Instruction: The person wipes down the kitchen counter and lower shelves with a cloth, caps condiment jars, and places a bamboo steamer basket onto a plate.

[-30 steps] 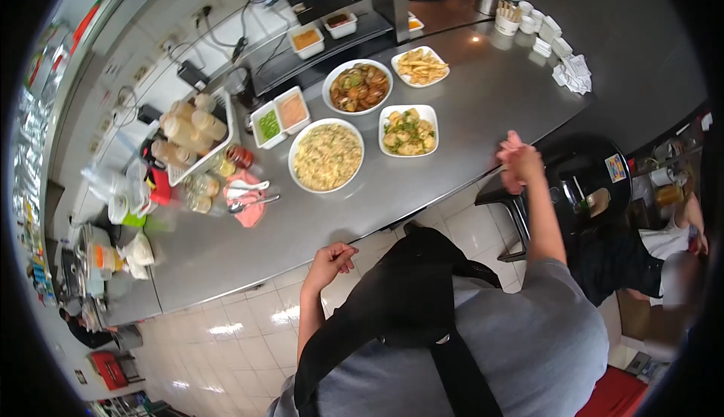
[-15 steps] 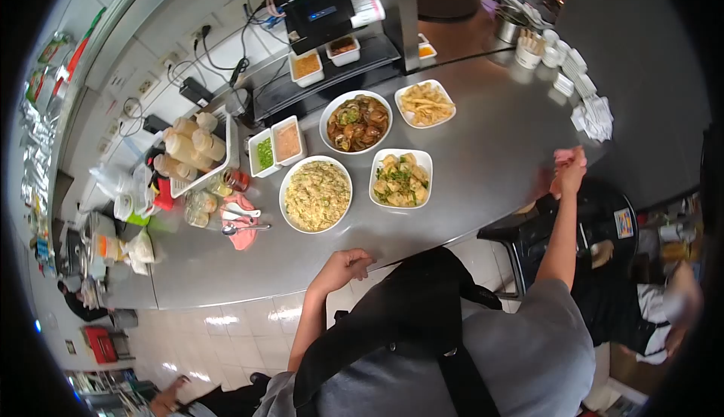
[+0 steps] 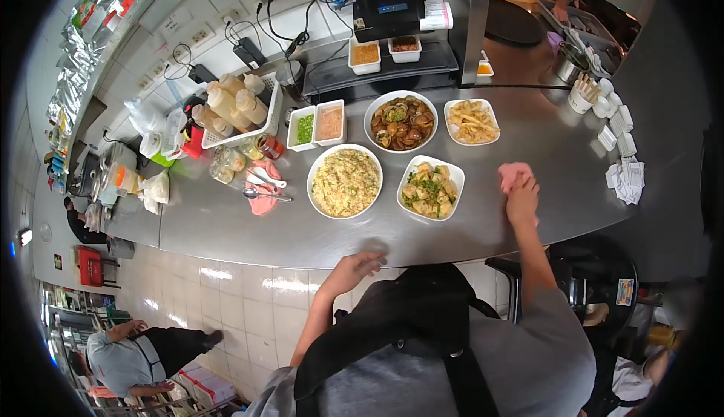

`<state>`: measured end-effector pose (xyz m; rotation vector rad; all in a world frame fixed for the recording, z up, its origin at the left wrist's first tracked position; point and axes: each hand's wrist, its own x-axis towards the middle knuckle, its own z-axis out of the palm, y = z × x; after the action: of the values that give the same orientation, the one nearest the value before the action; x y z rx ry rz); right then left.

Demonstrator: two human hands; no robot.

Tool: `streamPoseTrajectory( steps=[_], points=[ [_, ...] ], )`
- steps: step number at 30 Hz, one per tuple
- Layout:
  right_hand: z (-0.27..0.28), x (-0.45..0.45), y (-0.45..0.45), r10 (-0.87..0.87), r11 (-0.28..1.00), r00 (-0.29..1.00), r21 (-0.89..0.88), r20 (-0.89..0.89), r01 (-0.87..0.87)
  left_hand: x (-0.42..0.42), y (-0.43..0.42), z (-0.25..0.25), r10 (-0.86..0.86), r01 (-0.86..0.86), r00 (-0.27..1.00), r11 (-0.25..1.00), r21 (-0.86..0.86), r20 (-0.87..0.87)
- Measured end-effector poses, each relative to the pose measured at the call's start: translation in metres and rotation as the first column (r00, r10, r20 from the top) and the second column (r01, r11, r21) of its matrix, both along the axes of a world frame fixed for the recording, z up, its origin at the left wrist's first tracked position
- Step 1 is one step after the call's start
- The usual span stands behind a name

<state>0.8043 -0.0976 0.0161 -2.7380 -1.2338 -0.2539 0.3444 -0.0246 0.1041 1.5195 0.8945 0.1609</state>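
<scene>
Bare, shiny metal makes up the tabletop (image 3: 569,164), which runs along a tiled wall above a pale tiled floor (image 3: 234,296). On its right part, the right hand (image 3: 523,198) is closed down over a pink cloth (image 3: 515,172), with the fingers bent across it and the cloth showing beyond their tips and beside the palm. The left hand (image 3: 358,270) is at the front edge, half open with loosely bent fingers and nothing visible in it (whether it touches the edge, I cannot tell).

Just beyond the cloth, toward the left, is a square dish of pale pieces with chopped greens (image 3: 430,188); farther back is a dish of pale yellow strips (image 3: 472,121). Next come a round bowl of brown food (image 3: 400,121) and, nearer the front, a large bowl of rice-like food (image 3: 345,182). Behind the latter, two white tubs, one green inside (image 3: 305,127) and one pinkish (image 3: 329,122), sit side by side.

Farther left, a white spoon (image 3: 270,181) and a metal spoon (image 3: 268,195) rest on a second pink cloth (image 3: 263,205), near a white basket (image 3: 276,108) of bottles. At the far right are a cup of sticks (image 3: 580,103) and crumpled white paper (image 3: 626,182). Another person (image 3: 124,360) is at lower left, well apart.
</scene>
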Motion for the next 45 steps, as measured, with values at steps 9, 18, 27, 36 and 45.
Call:
streamPoseTrajectory(
  steps=[9, 18, 27, 36, 45],
  points=[
    [0.061, -0.171, -0.024, 0.312, 0.712, 0.064, 0.188, -0.948, -0.677, -0.03, -0.029, 0.005, 0.073, -0.073, 0.997, 0.996, 0.044, 0.019],
    [0.16, -0.32, 0.014, 0.84, 0.278, -0.08, 0.553, -0.536, -0.786, -0.02, -0.088, 0.004, 0.718, -0.262, 0.407, 0.684, -0.681, 0.565],
    [0.174, -0.382, 0.037, 0.945, 0.328, 0.188, 0.764, -0.269, -0.556, -0.002, -0.128, 0.008, 0.541, -0.13, 0.56, 0.805, -0.579, 0.627],
    [0.171, -0.406, 0.03, 0.97, 0.23, 0.044, 0.84, -0.24, -0.491, -0.09, -0.16, 0.026, 0.817, -0.399, 0.343, 0.573, -0.716, 0.463],
    [0.075, -0.419, -0.009, -0.444, 0.805, -0.748, 0.147, -0.493, -0.575, -0.138, -0.179, 0.029, 0.487, -0.517, 0.844, 0.622, 0.588, 0.225]
  ],
)
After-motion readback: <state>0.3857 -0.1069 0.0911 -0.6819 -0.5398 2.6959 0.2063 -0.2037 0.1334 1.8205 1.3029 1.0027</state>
